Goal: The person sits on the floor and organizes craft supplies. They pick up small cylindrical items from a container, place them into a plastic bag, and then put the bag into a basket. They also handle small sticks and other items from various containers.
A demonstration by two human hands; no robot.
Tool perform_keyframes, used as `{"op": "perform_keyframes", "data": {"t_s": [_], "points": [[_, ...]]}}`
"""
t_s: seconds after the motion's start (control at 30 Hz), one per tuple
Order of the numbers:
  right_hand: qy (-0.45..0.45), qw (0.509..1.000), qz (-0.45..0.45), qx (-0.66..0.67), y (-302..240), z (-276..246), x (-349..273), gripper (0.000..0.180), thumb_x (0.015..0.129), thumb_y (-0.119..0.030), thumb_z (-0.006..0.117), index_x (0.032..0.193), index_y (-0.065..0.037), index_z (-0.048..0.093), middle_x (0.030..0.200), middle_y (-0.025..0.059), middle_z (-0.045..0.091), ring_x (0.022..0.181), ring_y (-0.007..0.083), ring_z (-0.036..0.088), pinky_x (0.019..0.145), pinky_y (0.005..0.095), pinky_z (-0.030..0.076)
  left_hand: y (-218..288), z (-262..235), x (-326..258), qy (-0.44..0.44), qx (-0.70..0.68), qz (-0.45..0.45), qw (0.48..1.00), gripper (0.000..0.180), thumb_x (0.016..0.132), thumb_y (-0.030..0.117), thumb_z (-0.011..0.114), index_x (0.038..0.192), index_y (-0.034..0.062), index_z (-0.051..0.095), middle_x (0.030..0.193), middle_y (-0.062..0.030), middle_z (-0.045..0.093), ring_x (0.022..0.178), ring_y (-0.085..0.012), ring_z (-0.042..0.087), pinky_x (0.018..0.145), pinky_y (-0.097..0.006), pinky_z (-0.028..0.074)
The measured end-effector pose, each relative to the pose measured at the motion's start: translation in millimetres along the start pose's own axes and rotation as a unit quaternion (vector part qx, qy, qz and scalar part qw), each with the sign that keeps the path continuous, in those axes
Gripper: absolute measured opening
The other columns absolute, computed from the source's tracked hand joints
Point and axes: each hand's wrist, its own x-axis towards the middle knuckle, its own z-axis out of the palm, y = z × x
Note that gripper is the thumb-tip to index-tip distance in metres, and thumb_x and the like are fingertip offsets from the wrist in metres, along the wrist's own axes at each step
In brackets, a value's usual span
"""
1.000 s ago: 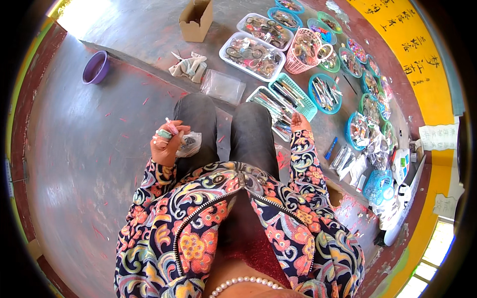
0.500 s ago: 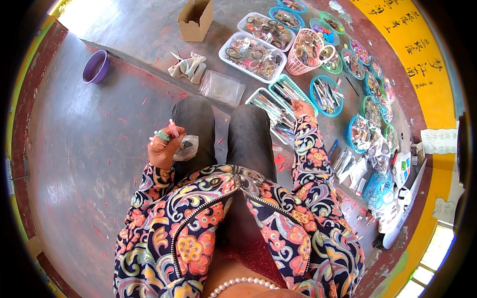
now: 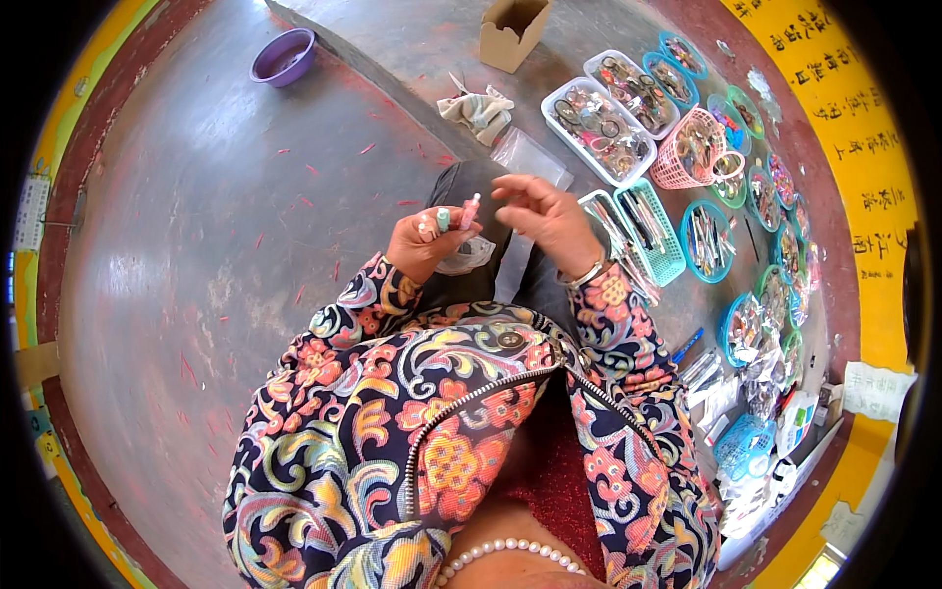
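Observation:
My left hand [image 3: 424,242] is closed around several small pieces: a pink tube-like one with a pale tip [image 3: 470,212], a pale green one [image 3: 444,220] and a whitish one between the fingers. A clear plastic bag [image 3: 467,256] with something dark in it hangs below that hand, over my lap. Just to its right, my right hand [image 3: 549,221] hovers with curved fingers apart, and nothing shows in them. Beyond my right wrist lie a turquoise basket of pens [image 3: 655,236] and, partly hidden by my arm, a pale basket of pens [image 3: 610,228].
White tubs [image 3: 601,137] of hair ties, a pink basket [image 3: 687,147] and a blue bowl of pens [image 3: 708,241] stand at right. A cloth with scissors [image 3: 478,110], a clear plastic sheet [image 3: 530,157], a cardboard box [image 3: 512,34] and a purple basin [image 3: 283,57] lie farther off.
My right hand has left the pen baskets and come over beside my left hand. The left hand, still holding the small pieces, is now nearer the middle. The view has turned left.

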Motion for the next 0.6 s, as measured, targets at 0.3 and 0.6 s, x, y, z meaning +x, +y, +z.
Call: {"op": "perform_keyframes", "data": {"t_s": [0.3,0.6], "points": [[0.122,0.991,-0.026,0.052,-14.6,2.6,-5.1,0.012,0.083,-0.009,0.055,0.091,-0.001,0.06,0.082,0.005,0.062,0.073,0.0098,0.056,0.064,0.0224,0.045,4.9,1.0,-1.5,-0.025,0.042,-0.016,0.999,0.016,0.078,-0.005,0.058,0.094,-0.0042,0.059,0.088,-0.009,0.062,0.083,-0.0141,0.058,0.076,-0.024,0.046],[0.208,0.895,-0.031,0.394,22.1,-65.0,-19.4,0.017,0.081,-0.012,0.058,0.093,0.0,0.057,0.082,0.0082,0.061,0.071,0.0157,0.059,0.059,0.0245,0.046,-1.8,-4.4,-2.2,-0.012,0.016,-0.002,1.0,0.014,0.079,-0.003,0.057,0.093,-0.0036,0.057,0.084,-0.0077,0.062,0.08,-0.015,0.06,0.073,-0.025,0.047]]}}
